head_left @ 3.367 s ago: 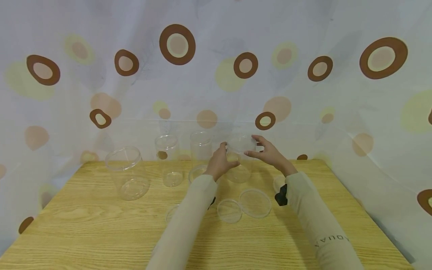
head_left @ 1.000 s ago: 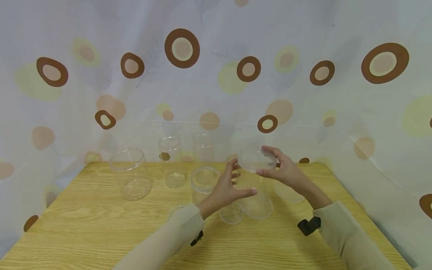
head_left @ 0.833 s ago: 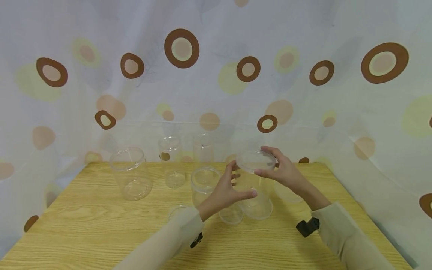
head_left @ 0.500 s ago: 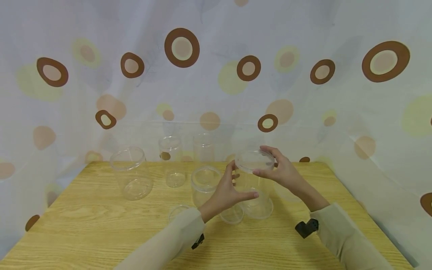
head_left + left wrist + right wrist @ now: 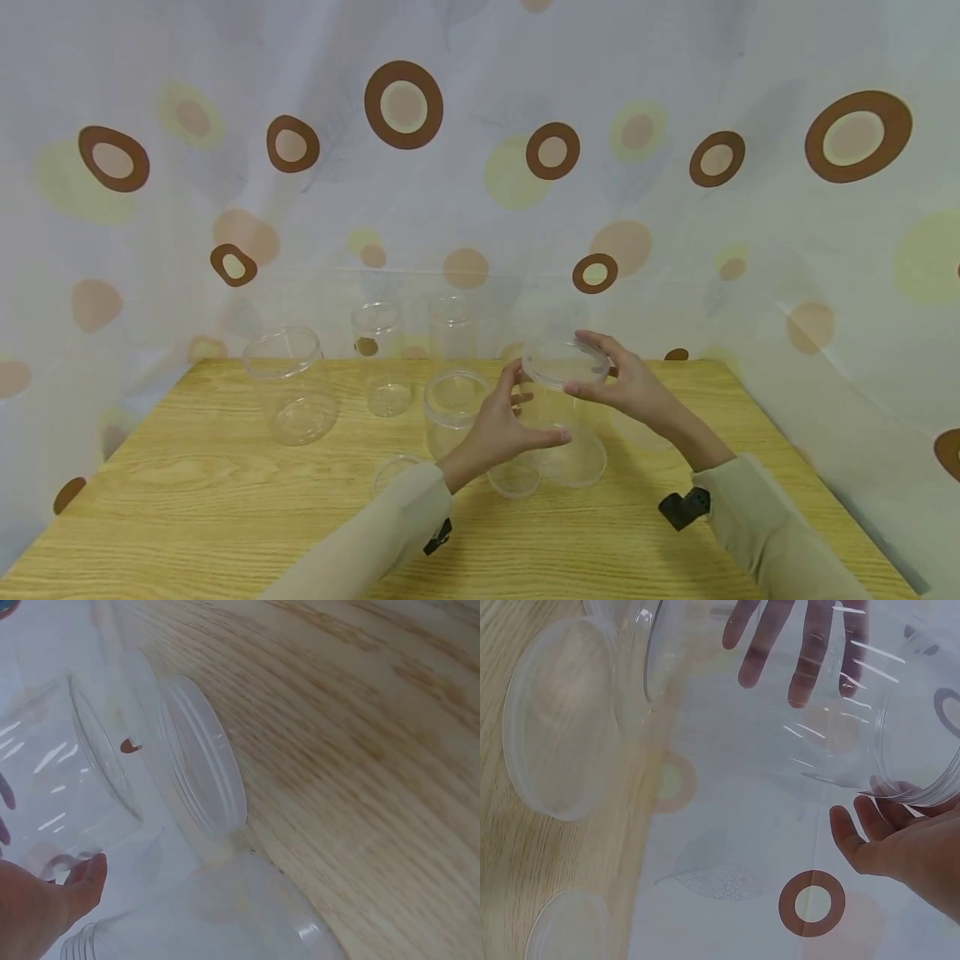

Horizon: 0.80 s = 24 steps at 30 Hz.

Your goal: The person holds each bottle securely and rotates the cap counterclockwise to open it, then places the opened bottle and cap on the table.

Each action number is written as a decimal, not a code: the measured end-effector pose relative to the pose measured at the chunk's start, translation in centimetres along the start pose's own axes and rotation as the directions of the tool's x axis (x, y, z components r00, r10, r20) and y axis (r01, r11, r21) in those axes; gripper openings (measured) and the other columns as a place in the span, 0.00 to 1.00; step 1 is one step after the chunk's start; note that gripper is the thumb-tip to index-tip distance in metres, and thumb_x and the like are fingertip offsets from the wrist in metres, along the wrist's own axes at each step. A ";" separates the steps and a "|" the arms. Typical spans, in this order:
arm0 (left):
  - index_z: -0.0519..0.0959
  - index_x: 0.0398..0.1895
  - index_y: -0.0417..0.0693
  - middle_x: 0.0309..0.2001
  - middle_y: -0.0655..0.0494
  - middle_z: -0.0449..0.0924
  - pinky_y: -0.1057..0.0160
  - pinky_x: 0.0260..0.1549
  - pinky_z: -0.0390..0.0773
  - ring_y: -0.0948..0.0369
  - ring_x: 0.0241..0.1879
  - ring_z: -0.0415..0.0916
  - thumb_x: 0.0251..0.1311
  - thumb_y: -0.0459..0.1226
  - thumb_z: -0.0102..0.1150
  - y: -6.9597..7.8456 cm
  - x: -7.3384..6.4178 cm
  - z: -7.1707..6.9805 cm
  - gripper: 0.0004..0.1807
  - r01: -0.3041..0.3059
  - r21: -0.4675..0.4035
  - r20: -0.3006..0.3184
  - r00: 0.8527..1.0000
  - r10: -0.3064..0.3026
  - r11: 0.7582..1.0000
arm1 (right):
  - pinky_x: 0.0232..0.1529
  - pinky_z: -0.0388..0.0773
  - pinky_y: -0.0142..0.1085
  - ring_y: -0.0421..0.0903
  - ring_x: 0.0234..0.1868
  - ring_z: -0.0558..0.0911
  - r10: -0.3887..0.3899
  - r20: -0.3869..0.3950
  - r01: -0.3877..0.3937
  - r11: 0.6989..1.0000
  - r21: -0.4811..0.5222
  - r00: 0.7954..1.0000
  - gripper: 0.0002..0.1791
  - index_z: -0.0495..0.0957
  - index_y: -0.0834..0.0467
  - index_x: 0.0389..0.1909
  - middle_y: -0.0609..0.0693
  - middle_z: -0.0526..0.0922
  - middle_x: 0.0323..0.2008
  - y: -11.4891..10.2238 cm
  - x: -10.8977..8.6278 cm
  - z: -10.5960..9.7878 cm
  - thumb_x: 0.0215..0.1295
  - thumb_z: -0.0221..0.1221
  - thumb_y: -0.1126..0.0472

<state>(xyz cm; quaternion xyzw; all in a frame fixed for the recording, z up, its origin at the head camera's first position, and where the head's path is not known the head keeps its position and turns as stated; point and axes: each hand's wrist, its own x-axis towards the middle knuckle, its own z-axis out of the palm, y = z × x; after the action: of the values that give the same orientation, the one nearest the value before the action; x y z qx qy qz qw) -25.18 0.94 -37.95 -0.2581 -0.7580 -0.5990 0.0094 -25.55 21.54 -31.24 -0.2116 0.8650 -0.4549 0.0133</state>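
Note:
Between my two hands a clear plastic jar [image 5: 551, 404] is held upright above the table, mouth up, a ringed rim showing at its top. My left hand [image 5: 498, 429] holds its body, thumb in front and fingers behind. In the right wrist view those left fingers show through the jar [image 5: 817, 746]. My right hand [image 5: 626, 383] grips the rim from the right. Under the jar lies a round clear lid [image 5: 588, 467], overlapping a smaller lid [image 5: 515, 483] in the head view. Close by my left wrist stands a short wide jar [image 5: 442, 429].
A wide jar [image 5: 288, 387] stands at the left, and two slim jars, a near one [image 5: 386, 367] and a far one [image 5: 452, 337], stand towards the back. More lids lie beside my left sleeve [image 5: 386, 475] and behind my right wrist [image 5: 641, 429]. A patterned curtain [image 5: 480, 167] hangs behind.
Over the longer span, both hands have brought the jar from the back of the table nearer, over the lids. In the last second it has shifted slightly left and down.

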 end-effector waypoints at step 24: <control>0.50 0.65 0.71 0.61 0.56 0.60 0.51 0.55 0.69 0.51 0.58 0.68 0.39 0.43 0.74 0.2 -0.3 -1.3 0.51 0.019 -0.033 0.121 0.992 -0.015 0.999 | 0.47 0.75 0.38 0.56 0.60 0.61 -0.232 0.255 0.174 0.957 0.232 0.939 0.39 0.48 0.52 0.70 0.58 0.48 0.68 0.7 0.5 -1.7 0.61 0.56 0.65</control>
<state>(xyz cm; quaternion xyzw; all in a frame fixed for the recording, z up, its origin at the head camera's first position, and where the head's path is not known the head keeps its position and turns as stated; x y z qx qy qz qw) -25.16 -0.31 -37.51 -0.2877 -0.7488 -0.5953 -0.0461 -26.64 23.07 -30.74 -0.3597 0.7760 -0.5063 0.1097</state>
